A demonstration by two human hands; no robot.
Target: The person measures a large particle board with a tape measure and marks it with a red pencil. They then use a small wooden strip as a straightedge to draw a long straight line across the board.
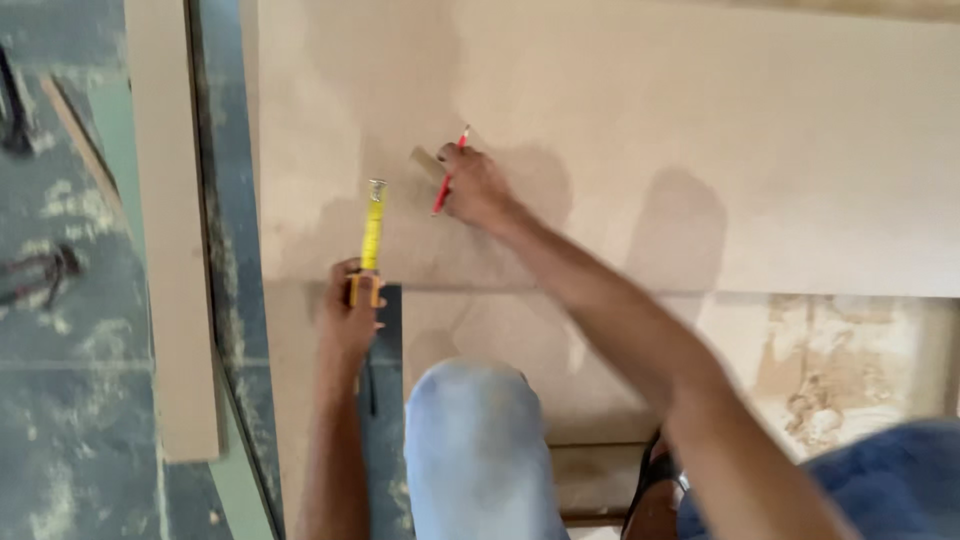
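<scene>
— Pale fibreboard, that big sheet (700,150)? It fills most of what I can see from above.

— Yes, a broad tan panel lying flat, with a second, lower board (850,370) under its near edge, stained and patchy on the right.

— What has the right hand (478,187) got?

— A red pencil (449,172). The fingers are closed around it, tip pointing up and away, and the hand rests on the sheet. Just beside the knuckles, to the left, there is a small pale scrap (428,163) lying on the panel; whether it is wood or card, I cannot tell.

— And the left hand (350,310)?

— Fingers wrapped round a yellow tape measure (364,290) at the near edge of the sheet. Its yellow blade (373,230) runs straight up across the panel, and the metal hook at the end sits level with the right hand, a little to its left. The two hands are near each other but apart.

— Anything else about?

— The person's knee in light blue denim (475,450) is in the middle, low down, between the two forearms. To the left a long pale plank (175,250) lies along the sheet's edge, with a dark strip between them. Beyond that the floor (60,400) is mottled blue-green, with some dark tools (40,270) on it, too blurred to name.
</scene>
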